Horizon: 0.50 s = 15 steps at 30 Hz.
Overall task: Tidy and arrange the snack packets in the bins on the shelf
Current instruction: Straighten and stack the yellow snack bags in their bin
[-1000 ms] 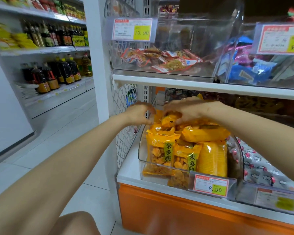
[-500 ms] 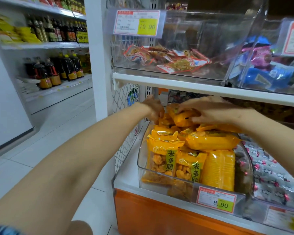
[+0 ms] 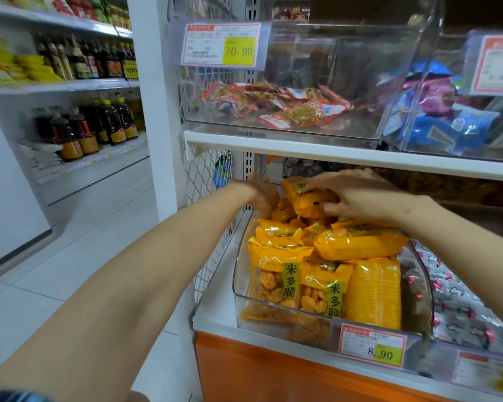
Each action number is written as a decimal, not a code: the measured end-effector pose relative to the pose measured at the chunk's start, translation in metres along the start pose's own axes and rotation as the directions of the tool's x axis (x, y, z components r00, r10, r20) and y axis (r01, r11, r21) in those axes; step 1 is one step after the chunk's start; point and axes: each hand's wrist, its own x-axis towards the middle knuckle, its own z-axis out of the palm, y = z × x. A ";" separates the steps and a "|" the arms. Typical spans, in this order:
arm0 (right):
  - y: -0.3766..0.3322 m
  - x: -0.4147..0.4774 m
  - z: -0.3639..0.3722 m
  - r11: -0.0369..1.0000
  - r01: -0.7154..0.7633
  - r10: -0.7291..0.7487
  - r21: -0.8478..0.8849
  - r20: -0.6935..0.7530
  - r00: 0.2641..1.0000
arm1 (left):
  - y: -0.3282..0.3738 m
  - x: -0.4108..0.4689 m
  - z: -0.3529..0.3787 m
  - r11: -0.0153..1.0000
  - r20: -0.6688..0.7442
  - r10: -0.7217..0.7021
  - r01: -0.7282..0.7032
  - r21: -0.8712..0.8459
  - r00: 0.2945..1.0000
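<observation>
right hand (image 3: 357, 198) grips a yellow plastic snack packet (image 3: 308, 200) at the back edge of the clear plastic bin (image 3: 240, 274), fingers over its top, thumb on its near side. packet is tilted, above the pile of yellow snack packets (image 3: 357, 245) that fills the bin. left hand (image 3: 262, 195) is at the bin's back left corner, fingertips down among the packets and hidden, so cannot tell if it holds anything. front row of packets stands upright against the bin's front wall, one lies flat across the top. white and yellow 8.90 price tag (image 3: 372, 348) on the bin's front right corner. bin sits at the left end of the lower white shelf (image 3: 215, 314) with orange front. neighbour bin of silver packets with pink prints (image 3: 462, 300) just beside it on the right. upper white shelf board (image 3: 331, 149) carries a clear bin with red and white packets (image 3: 273, 104) and a 10.90 price tag (image 3: 221, 44).
</observation>
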 end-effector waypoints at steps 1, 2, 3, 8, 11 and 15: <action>-0.001 0.001 0.001 1.000 0.003 -0.003 0.030 0.007 1.000 | -0.001 0.000 0.001 0.999 0.000 0.014 -0.014 -0.029 1.000; -0.003 -0.001 -0.001 0.999 0.022 -0.022 0.048 0.003 1.000 | -0.002 0.000 0.001 0.998 0.001 0.024 -0.024 -0.058 1.000; -0.005 -0.002 -0.003 0.999 0.029 -0.029 0.026 -0.004 1.000 | -0.002 -0.002 0.001 0.996 -0.002 0.038 -0.038 -0.075 0.999; -0.011 -0.004 -0.007 0.996 0.003 -0.007 -0.087 -0.055 0.998 | -0.004 0.002 0.008 0.989 -0.024 0.007 -0.010 -0.149 1.000; -0.009 -0.004 -0.006 0.997 -0.006 0.001 -0.080 -0.055 0.998 | -0.003 0.001 0.010 0.984 -0.103 0.023 -0.041 -0.171 0.994; -0.009 -0.005 -0.005 0.996 -0.008 0.001 -0.092 -0.066 0.998 | -0.002 -0.002 0.008 0.988 -0.222 0.046 -0.076 -0.132 0.974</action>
